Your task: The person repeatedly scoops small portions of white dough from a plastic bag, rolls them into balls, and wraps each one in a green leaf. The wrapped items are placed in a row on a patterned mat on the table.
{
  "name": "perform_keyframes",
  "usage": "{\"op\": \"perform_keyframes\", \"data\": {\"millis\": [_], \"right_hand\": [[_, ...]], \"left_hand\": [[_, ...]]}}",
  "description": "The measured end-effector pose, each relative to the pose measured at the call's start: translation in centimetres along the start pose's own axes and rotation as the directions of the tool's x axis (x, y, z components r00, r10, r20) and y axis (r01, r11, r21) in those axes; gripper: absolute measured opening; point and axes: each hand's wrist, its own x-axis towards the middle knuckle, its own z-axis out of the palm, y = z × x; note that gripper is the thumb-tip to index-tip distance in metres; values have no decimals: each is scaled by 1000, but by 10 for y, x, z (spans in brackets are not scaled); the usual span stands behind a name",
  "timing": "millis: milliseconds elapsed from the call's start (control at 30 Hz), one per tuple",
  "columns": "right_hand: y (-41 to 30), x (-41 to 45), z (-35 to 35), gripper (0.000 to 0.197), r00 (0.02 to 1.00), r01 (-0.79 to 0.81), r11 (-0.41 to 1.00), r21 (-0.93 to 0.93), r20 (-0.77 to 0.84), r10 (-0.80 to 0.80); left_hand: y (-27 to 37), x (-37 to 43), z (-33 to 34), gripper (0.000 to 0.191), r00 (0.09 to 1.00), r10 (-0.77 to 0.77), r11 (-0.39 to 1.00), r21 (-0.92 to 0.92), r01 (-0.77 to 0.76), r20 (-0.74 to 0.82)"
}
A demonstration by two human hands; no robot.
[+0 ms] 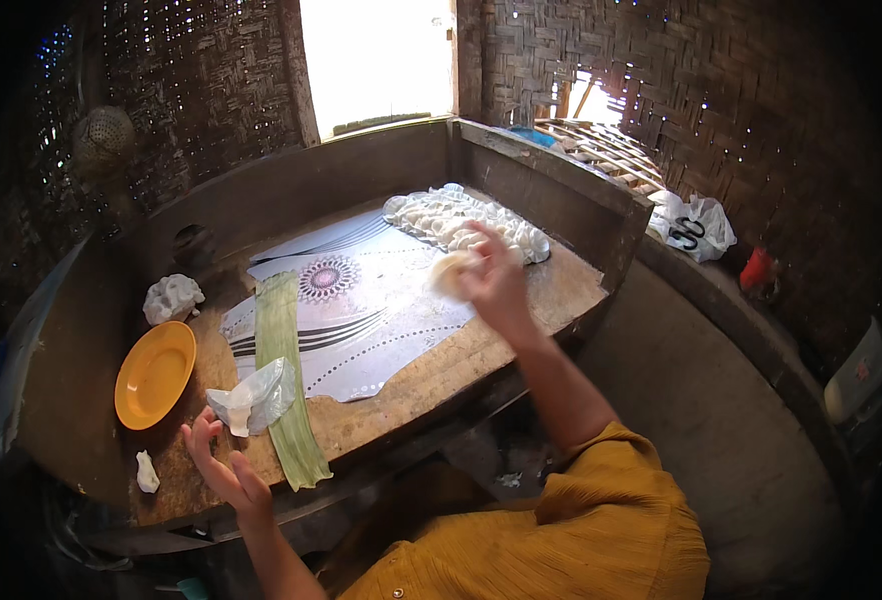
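My right hand holds a pale, round, flat dough-like piece, blurred by motion, over the patterned white sheet. Just beyond it, several pale ruffled pieces lie packed in rows at the sheet's far right end. At the near left, my left hand is raised with its fingers apart and nothing in them. Its fingertips are close to a crumpled clear plastic piece; whether they touch it, I cannot tell. That plastic partly covers a long green leaf strip lying across the sheet.
An orange plate sits left on the wooden table, between a white lump and a small white scrap. Raised boards edge the table's far sides. A plastic bag lies beyond the right board.
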Motion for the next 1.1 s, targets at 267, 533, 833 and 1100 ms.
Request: {"op": "perform_keyframes", "data": {"millis": [267, 533, 833, 1100], "right_hand": [[129, 53, -100, 59, 899, -425, 881, -209, -210, 384], [163, 46, -100, 63, 733, -639, 734, 231, -106, 672], [173, 59, -115, 60, 760, -604, 709, 364, -4, 650], [218, 46, -109, 60, 900, -433, 771, -467, -273, 340]], "left_hand": [[-8, 0, 6, 48, 959, -282, 959, -22, 281, -26], [-11, -1, 2, 49, 922, -387, 915, -131, 381, -24], [-10, -1, 2, 49, 924, -381, 916, -134, 378, 0], [-9, -2, 3, 49, 926, -378, 916, -148, 372, -17]]}}
